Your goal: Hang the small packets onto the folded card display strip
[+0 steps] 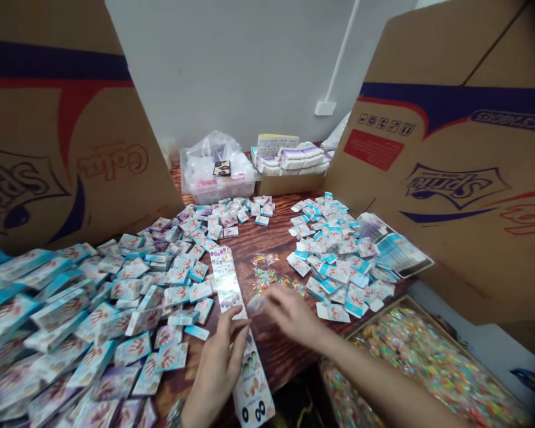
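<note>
A long printed strip with pictures of nails and other small shapes lies lengthwise on the wooden table. Over its middle is my left hand, its fingers bent and touching the strip, with thumb and forefinger a little apart. My right hand is just right of the strip, fingers pinched at a small clear plastic bag. Beyond that hand lie small bags of colourful pieces. What the bag at my fingertips contains is too blurred to tell.
Small printed boxes cover the left side; more boxes lie at right. A crate of colourful bags stands at lower right. Behind are a plastic tub and a carton. Large cardboard panels flank the table.
</note>
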The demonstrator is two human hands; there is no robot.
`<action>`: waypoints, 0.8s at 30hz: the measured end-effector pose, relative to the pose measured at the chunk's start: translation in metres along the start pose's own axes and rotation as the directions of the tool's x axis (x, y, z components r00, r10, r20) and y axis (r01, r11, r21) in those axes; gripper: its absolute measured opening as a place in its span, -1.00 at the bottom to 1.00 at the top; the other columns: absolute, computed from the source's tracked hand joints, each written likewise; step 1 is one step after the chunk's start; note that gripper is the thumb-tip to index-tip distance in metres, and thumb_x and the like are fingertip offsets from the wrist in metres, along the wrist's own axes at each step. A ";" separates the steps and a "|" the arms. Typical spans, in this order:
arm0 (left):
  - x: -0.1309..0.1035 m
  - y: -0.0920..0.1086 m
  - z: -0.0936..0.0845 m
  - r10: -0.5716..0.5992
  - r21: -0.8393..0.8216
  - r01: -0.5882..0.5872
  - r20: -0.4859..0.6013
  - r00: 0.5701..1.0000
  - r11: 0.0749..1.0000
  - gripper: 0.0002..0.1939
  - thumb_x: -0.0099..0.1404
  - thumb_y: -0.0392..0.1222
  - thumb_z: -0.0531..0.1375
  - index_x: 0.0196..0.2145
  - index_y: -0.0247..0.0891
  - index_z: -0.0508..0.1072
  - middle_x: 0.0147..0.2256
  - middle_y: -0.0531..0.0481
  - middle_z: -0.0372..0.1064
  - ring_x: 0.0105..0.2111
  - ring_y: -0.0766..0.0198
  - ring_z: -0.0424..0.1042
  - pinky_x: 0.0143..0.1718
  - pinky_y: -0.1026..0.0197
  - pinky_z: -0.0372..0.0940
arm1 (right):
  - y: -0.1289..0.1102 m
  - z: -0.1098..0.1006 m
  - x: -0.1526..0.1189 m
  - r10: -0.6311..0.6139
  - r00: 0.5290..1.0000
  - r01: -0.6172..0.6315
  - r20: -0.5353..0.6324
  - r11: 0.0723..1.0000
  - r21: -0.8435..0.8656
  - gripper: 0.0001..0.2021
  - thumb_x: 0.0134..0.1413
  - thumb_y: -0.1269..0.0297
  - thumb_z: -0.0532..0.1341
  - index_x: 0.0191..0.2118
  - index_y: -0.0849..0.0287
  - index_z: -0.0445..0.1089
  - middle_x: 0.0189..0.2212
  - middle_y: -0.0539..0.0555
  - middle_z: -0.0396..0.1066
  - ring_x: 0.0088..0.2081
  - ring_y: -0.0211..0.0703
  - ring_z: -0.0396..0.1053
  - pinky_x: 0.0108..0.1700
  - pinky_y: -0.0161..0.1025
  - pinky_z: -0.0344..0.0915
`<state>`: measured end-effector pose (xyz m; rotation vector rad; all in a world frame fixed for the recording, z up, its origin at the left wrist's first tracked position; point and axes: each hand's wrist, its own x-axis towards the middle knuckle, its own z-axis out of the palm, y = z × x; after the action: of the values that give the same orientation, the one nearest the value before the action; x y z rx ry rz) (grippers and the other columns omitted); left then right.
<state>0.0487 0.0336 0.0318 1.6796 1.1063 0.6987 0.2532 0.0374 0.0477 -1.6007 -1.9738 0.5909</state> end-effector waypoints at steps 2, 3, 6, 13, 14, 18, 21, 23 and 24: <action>0.004 0.003 0.002 0.018 -0.032 -0.018 -0.001 1.000 0.999 -0.66 0.31 -0.07 0.04 0.01 -0.19 0.24 -0.10 -0.13 0.42 -0.11 0.14 0.43 -0.11 0.13 0.33 | 0.038 -0.019 0.013 0.236 0.969 -0.248 -0.079 0.935 -0.255 -0.81 0.25 0.29 0.01 -0.23 0.17 0.35 -0.31 0.05 0.37 -0.24 -0.22 0.29 -0.19 -0.33 0.19; 0.006 0.004 0.004 0.026 -0.049 -0.025 0.002 1.000 0.998 -0.67 0.30 -0.06 0.05 -0.01 -0.19 0.28 -0.08 -0.13 0.41 -0.10 0.13 0.43 -0.10 0.14 0.33 | 0.057 -0.026 0.018 0.295 0.949 -0.315 -0.112 0.898 -0.306 -0.82 0.22 0.33 0.03 -0.24 0.21 0.36 -0.28 0.10 0.36 -0.20 -0.17 0.28 -0.15 -0.30 0.17; 0.008 0.007 0.009 0.027 -0.107 -0.024 0.030 0.999 0.994 -0.74 0.27 -0.08 0.12 -0.11 -0.17 0.41 -0.12 -0.10 0.45 -0.12 0.11 0.44 -0.10 0.17 0.32 | 0.101 -0.030 0.027 0.382 0.913 -0.407 -0.144 0.830 -0.381 -0.86 0.11 0.41 0.10 -0.32 0.30 0.39 -0.29 0.22 0.35 -0.19 -0.05 0.28 -0.12 -0.21 0.15; 0.014 0.016 0.021 -0.022 -0.190 0.037 0.082 0.996 0.981 -0.77 0.26 -0.09 0.15 -0.16 -0.15 0.46 -0.19 -0.09 0.47 -0.15 0.11 0.43 -0.11 0.17 0.29 | 0.116 -0.010 0.020 0.379 0.907 -0.420 -0.181 0.810 -0.409 -0.84 0.08 0.41 0.14 -0.21 0.23 0.41 -0.20 0.21 0.27 -0.17 -0.04 0.28 -0.13 -0.19 0.20; 0.017 0.019 0.023 -0.045 -0.223 0.063 0.084 0.995 0.973 -0.77 0.26 -0.07 0.15 -0.16 -0.17 0.46 -0.18 -0.10 0.47 -0.15 0.11 0.43 -0.10 0.15 0.28 | 0.111 -0.012 0.019 0.365 0.913 -0.407 -0.179 0.824 -0.394 -0.84 0.09 0.39 0.14 -0.20 0.22 0.41 -0.19 0.19 0.25 -0.18 -0.07 0.29 -0.14 -0.22 0.22; 0.029 0.033 0.031 -0.184 -0.478 0.212 0.105 0.977 0.852 -0.63 0.22 -0.04 0.20 -0.04 -0.19 0.39 0.02 -0.14 0.34 0.03 0.10 0.30 0.05 0.10 0.18 | 0.074 -0.024 0.009 0.275 0.943 -0.321 -0.186 0.900 -0.297 -0.83 0.17 0.31 0.10 -0.17 0.19 0.37 -0.17 0.14 0.20 -0.13 -0.12 0.28 -0.07 -0.25 0.24; 0.034 0.045 0.037 -0.282 -0.719 0.313 0.168 0.945 0.621 -0.47 0.25 -0.01 0.17 0.14 -0.09 0.20 0.21 -0.10 0.08 0.17 0.11 0.12 0.08 0.09 0.15 | 0.028 -0.021 -0.006 0.069 0.985 -0.083 -0.155 0.993 -0.083 -0.88 0.18 0.28 0.10 -0.24 0.17 0.35 -0.19 0.11 0.20 -0.11 -0.14 0.26 -0.03 -0.22 0.25; 0.033 0.050 0.037 -0.284 -0.796 0.328 0.205 0.937 0.509 -0.46 0.27 0.00 0.14 0.17 -0.07 0.14 0.21 -0.09 0.08 0.17 0.12 0.13 0.07 0.10 0.16 | -0.001 -0.013 -0.018 -0.035 0.995 0.036 -0.091 0.999 0.009 -0.89 0.15 0.36 0.10 -0.23 0.18 0.34 -0.13 0.14 0.19 -0.09 -0.13 0.26 -0.04 -0.20 0.26; 0.032 0.050 0.036 -0.281 -0.809 0.332 0.215 0.935 0.485 -0.46 0.27 -0.01 0.15 0.17 -0.08 0.15 0.19 -0.09 0.12 0.15 0.13 0.16 0.07 0.12 0.16 | -0.014 -0.008 -0.024 -0.061 0.997 0.063 -0.051 0.997 0.033 -0.87 0.14 0.39 0.10 -0.19 0.19 0.33 -0.10 0.16 0.19 -0.07 -0.12 0.25 -0.03 -0.17 0.27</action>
<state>0.1093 0.0418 0.0637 0.6207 0.7801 0.7662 0.2519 0.0115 0.0597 -1.5133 -1.9589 0.5521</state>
